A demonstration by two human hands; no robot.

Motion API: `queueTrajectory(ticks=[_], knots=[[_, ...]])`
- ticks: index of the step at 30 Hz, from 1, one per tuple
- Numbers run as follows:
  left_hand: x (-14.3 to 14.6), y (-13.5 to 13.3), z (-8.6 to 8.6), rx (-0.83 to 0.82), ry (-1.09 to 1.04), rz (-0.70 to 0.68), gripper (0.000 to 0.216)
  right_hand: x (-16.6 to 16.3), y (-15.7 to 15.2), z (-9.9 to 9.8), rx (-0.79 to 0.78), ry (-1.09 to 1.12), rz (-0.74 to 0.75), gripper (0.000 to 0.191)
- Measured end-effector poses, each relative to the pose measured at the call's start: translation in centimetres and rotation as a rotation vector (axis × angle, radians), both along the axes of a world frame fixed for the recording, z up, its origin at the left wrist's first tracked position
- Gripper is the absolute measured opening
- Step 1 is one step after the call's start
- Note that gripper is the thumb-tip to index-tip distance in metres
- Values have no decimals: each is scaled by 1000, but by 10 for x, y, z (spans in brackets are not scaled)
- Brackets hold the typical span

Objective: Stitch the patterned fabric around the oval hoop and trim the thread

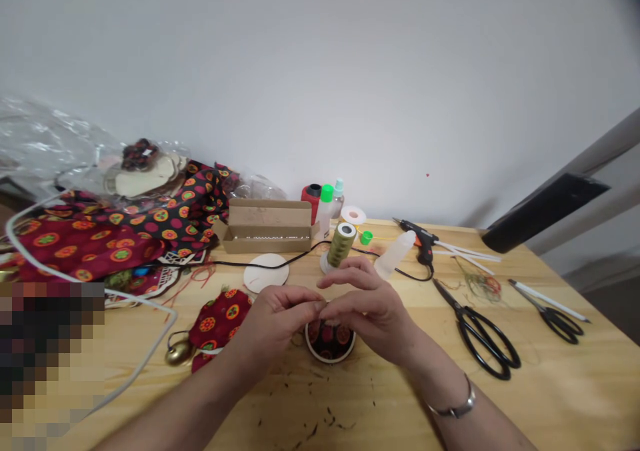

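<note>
Both my hands meet above a small round white-rimmed disc covered in dark red patterned fabric (330, 342), which lies on the wooden table (550, 398). My left hand (280, 321) pinches its fingers together at the disc's upper edge. My right hand (367, 304) curls over the same spot, its fingers closed and touching the left hand's fingertips. What they pinch is too small to make out. A silver bracelet (457, 408) circles my right wrist.
An olive thread spool (340, 244) stands behind the hands, beside an open cardboard box (267, 228) and a white disc (266, 272). Large black scissors (480, 331), smaller scissors (553, 314) and a glue gun (423, 238) lie right. Patterned cloth (100, 238) piles up at the left.
</note>
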State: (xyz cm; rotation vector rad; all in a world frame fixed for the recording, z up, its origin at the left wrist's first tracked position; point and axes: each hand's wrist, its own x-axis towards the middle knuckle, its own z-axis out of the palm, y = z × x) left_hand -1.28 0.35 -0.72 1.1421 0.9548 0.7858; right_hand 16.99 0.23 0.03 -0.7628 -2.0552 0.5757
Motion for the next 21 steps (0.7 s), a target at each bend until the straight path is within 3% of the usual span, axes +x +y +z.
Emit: queueTrajectory(ticks=[2, 4, 6, 8, 11, 15, 21], knots=[[-1, 2, -1, -2, -1, 54, 14, 4, 2, 1, -65, 12, -20, 27], [-3, 3, -3, -6, -6, 137, 15, 9, 5, 0, -116, 75, -144, 37], [-4, 5, -5, -25, -29, 188, 13, 13, 7, -1, -113, 181, -336, 34], [-3, 6, -5, -64, -78, 202, 11, 13, 8, 0, -89, 236, -404, 26], [-1, 5, -3, -128, -149, 203, 11, 7, 5, 2, 11, 177, -275, 16], [1, 4, 0, -193, -190, 179, 12, -2, 0, 2, 162, 48, -193, 20], [2, 3, -2, -197, -176, 117, 12, -4, 0, -4, 196, -13, -125, 16]])
